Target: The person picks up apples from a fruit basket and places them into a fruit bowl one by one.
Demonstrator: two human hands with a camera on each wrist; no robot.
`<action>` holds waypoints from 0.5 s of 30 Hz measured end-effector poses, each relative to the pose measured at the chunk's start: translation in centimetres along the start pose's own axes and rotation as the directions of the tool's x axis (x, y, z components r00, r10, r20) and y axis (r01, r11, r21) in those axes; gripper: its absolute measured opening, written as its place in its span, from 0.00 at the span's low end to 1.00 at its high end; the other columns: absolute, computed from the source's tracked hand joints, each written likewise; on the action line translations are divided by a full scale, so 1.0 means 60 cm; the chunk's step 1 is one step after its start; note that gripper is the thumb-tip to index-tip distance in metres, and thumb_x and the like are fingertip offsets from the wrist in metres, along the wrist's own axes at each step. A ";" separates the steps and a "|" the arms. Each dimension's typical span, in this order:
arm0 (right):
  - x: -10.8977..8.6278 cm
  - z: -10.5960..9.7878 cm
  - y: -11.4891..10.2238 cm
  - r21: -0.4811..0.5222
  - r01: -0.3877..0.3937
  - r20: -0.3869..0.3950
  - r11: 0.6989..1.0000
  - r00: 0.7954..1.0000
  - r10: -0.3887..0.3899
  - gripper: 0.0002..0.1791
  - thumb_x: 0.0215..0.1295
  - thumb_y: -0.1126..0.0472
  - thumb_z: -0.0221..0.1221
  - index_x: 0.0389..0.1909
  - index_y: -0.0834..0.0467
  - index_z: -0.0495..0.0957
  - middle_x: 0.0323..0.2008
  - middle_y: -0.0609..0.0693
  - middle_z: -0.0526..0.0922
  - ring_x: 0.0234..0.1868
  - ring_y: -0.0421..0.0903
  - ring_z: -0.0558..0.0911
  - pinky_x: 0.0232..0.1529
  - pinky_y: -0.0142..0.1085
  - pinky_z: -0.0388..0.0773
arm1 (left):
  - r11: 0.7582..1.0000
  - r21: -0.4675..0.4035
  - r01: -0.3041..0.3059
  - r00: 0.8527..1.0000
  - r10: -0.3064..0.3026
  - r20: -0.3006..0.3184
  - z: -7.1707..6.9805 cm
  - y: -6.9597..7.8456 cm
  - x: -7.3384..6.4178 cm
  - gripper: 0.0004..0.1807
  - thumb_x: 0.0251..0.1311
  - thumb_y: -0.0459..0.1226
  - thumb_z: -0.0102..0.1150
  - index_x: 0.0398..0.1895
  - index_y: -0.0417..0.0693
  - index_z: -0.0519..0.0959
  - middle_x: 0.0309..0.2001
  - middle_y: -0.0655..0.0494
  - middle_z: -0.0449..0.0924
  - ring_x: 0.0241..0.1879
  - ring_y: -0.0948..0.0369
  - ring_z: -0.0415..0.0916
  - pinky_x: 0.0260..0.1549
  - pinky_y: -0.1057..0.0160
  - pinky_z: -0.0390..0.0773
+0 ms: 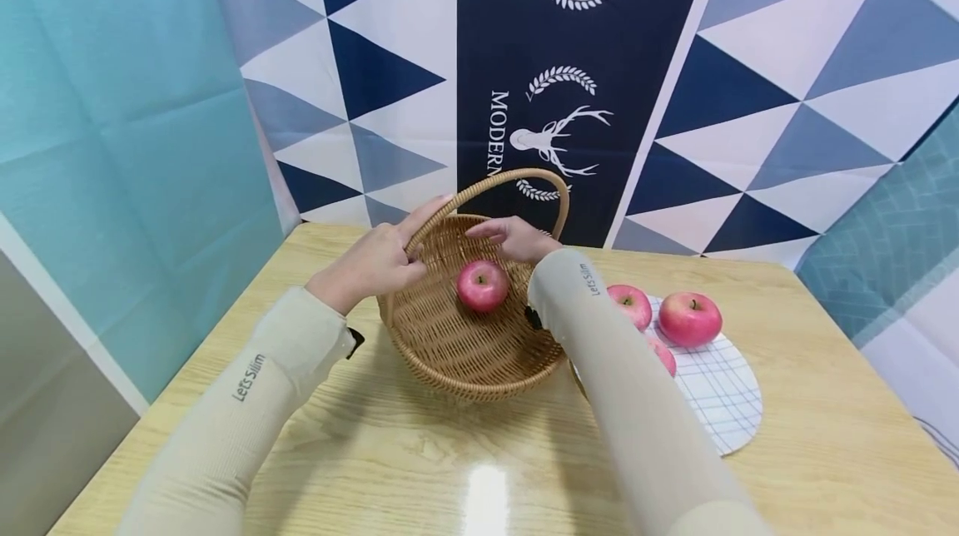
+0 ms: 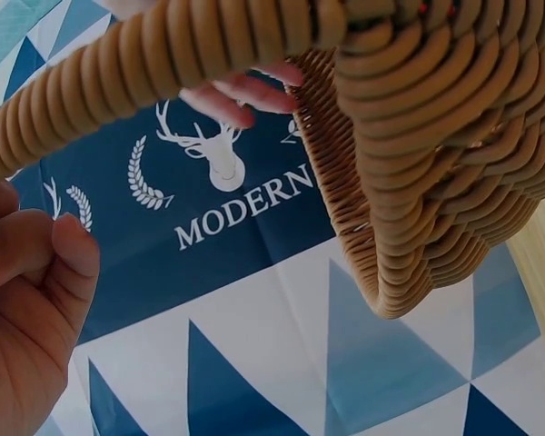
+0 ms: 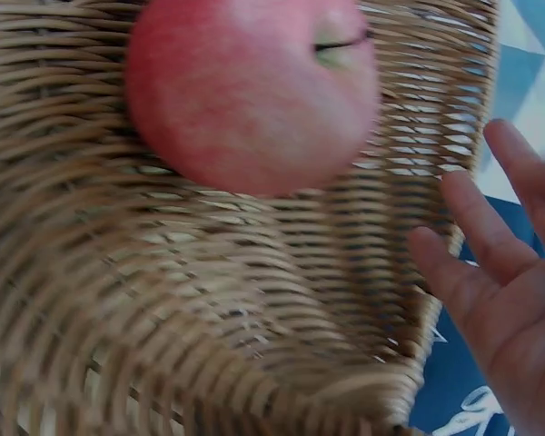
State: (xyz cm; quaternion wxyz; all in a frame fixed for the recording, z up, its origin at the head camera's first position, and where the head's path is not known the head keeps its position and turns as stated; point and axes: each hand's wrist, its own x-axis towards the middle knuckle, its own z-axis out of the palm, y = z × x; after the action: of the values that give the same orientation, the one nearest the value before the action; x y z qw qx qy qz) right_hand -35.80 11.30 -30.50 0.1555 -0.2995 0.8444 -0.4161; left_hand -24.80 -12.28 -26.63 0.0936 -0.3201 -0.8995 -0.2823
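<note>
A brown wicker basket (image 1: 468,386) stands on the table, its tall arched handle (image 1: 524,175) rising over it. One red-pink apple (image 1: 483,286) lies inside, its stem facing up; the right wrist view shows this apple (image 3: 250,109) close against the weave. At the left side of the arch, my left hand (image 1: 375,263) grips the handle with curled fingers, the index finger reaching along it. My right hand (image 1: 517,238) hovers over the basket's back rim, behind the apple. Its fingers (image 3: 486,232) are spread and hold nothing.
Right of the basket, a round white checked cloth or mat (image 1: 730,394) bears a large apple (image 1: 690,320), with another apple (image 1: 629,303) and a smaller-looking apple (image 1: 663,355) partly behind my right sleeve (image 1: 622,369). A patterned wall hanging (image 1: 397,62) borders the table's back edge.
</note>
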 end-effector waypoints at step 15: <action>0.021 0.031 0.042 -0.058 -0.099 0.027 0.993 0.995 0.101 0.36 0.47 0.81 0.48 0.63 0.64 0.71 0.59 0.61 0.74 0.47 0.49 0.73 0.24 0.29 0.65 | 0.987 0.038 -0.154 0.987 0.155 -0.044 0.009 0.012 -0.006 0.41 0.49 0.28 0.57 0.70 0.47 0.55 0.18 0.55 0.67 0.15 0.63 0.59 0.17 0.63 0.67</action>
State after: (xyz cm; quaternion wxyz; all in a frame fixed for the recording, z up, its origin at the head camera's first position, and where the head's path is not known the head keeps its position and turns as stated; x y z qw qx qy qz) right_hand -36.75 10.57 -33.64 0.1800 -0.2673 0.8674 -0.3791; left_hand -24.07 -11.73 -26.89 0.1418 -0.3806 -0.8742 -0.2663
